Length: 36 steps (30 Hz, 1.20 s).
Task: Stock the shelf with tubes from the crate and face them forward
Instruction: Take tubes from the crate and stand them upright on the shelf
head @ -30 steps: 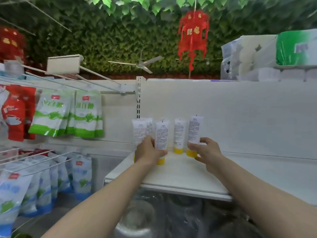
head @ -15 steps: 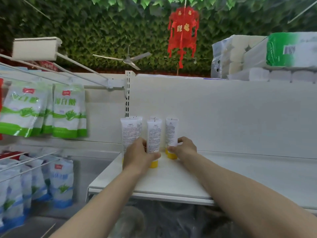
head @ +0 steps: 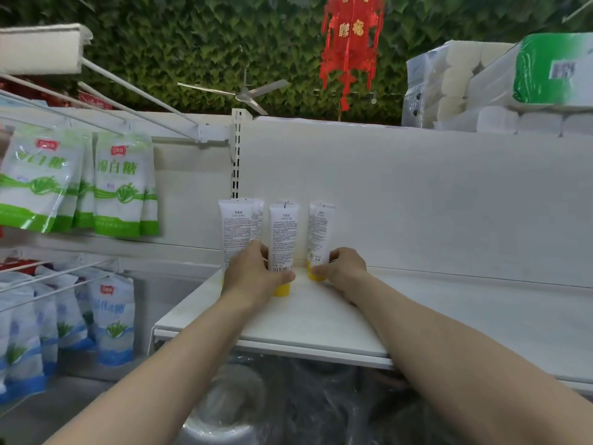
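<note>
Several white tubes with yellow caps stand cap-down on the white shelf [head: 321, 322], at its left end by the back panel. My left hand [head: 253, 277] wraps around the base of the middle front tube [head: 282, 239], with the left tube [head: 234, 229] just beside its knuckles. My right hand [head: 343, 268] pinches the yellow cap of the right tube [head: 321, 232]. The tubes' printed text sides face me. More tubes stand behind the front ones, mostly hidden. The crate is out of view.
Green-and-white bags [head: 118, 184] hang on pegs to the left, with blue-and-white bags [head: 109, 319] below. Wrapped paper rolls [head: 481, 88] sit on top of the shelving at right. Plastic-wrapped goods [head: 256, 406] lie under the shelf. A red lantern [head: 351, 43] hangs above.
My right hand slid its tube left, closing it up against the row. My left hand stayed on the middle tube. The camera shifted, so everything sits further right and lower.
</note>
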Tool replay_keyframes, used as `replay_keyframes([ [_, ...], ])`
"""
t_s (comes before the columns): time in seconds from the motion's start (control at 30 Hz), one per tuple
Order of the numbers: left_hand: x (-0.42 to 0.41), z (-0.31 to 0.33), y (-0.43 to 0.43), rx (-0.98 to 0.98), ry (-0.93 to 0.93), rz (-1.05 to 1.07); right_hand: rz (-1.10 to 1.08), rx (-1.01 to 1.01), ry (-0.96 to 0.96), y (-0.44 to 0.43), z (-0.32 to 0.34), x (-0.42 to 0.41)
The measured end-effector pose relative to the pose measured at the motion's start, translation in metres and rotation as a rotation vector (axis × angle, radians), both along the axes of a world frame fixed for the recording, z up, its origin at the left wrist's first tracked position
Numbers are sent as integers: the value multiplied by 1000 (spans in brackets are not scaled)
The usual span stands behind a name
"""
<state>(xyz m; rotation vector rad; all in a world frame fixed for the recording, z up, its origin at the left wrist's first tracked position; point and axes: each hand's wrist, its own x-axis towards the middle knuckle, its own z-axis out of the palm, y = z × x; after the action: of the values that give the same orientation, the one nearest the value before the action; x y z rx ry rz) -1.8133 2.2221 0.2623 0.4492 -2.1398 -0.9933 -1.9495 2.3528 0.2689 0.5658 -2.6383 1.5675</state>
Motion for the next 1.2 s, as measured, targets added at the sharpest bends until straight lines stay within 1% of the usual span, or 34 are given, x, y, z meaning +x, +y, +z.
replay_keyframes([
  [0.47,0,1,1,-23,-16,1,8,-17,-2,-1,-1,-3],
  [0.8,0,0,0,19,-9,-17,0,-31,1,-2,-1,-4],
  [1.2,0,-1,-1,6,-16,-32,-4,-32,-2,-2,-2,-5],
])
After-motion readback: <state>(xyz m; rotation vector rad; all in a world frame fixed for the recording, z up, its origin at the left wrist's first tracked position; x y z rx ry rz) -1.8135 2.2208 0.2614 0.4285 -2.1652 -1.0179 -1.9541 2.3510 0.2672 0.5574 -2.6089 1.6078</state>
